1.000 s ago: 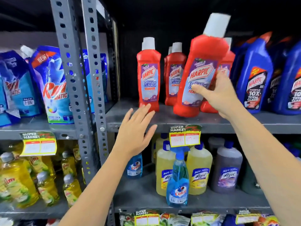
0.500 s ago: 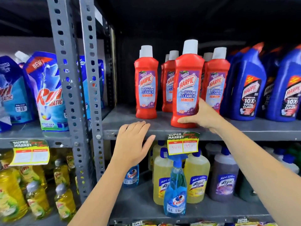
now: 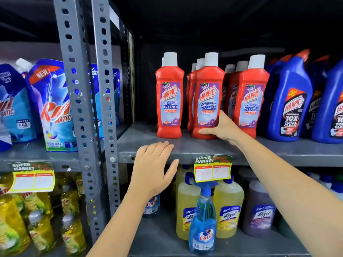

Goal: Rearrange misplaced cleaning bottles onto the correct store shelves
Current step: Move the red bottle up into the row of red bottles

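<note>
A grey metal shelf (image 3: 185, 145) in a dim store aisle is stocked with red bottles and blue bottles (image 3: 289, 101). One upright red bottle (image 3: 207, 101) on the shelf is gripped low by the right hand (image 3: 222, 127). The left hand (image 3: 154, 167) is laid open against the shelf's front edge, holding nothing.

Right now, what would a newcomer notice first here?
The row of red bathroom cleaner bottles standing upright on the grey shelf, with the right hand wrapped around the base of the middle one. Next, the left hand resting open on the shelf's front edge, and the blue bottles at the right.
</note>
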Available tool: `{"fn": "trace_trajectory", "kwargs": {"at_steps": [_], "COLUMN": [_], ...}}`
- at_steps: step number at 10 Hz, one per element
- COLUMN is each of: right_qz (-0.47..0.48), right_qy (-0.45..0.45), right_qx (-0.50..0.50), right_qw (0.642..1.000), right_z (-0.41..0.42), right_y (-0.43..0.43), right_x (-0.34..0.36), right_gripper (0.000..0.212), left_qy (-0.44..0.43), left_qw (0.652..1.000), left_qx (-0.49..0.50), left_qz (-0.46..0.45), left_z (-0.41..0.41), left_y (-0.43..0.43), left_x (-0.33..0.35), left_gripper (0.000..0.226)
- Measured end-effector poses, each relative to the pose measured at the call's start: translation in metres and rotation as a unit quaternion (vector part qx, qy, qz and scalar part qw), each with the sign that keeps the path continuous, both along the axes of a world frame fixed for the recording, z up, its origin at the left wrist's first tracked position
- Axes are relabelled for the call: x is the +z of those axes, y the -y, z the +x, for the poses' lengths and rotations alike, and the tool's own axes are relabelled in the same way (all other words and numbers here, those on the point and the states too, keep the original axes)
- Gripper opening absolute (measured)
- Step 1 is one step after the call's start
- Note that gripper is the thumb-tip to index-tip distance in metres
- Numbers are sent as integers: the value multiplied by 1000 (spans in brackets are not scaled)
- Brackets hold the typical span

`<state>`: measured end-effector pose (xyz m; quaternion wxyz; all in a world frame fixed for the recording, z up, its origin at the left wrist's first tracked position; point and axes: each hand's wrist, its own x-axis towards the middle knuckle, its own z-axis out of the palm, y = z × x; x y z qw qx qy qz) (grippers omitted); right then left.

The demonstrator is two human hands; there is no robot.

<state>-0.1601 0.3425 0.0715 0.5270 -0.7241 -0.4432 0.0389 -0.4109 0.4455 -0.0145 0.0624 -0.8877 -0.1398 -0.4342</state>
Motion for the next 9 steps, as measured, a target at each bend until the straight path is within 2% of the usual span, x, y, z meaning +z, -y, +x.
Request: {"fn": "trace_trajectory", "kwargs": {"at_steps": [1, 2, 4, 9], "right_qz": [-8, -15, -20, -32], "right_qy": [-12, -20, -30, -38], "right_qx": [15, 47, 67, 31], "right_qw": [1000, 999, 997, 998], "right_z": [-4, 2, 9, 10], "right_y": [-2, -3, -6, -2], "right_x": [6, 6, 3, -5], "right_gripper": [89, 85, 89, 88], "left_qy": [-3, -10, -14, -8], "left_qw": [1000, 1000, 1000, 1000], "left_qx": [-1, 1, 4, 10], "left_qz": [-3, -7, -10, 18], "left_z": [0, -1, -1, 0], "left_y": [0, 0, 1, -2], "left_x": [0, 1, 1, -1], "left_gripper": [49, 50, 50, 49]}}
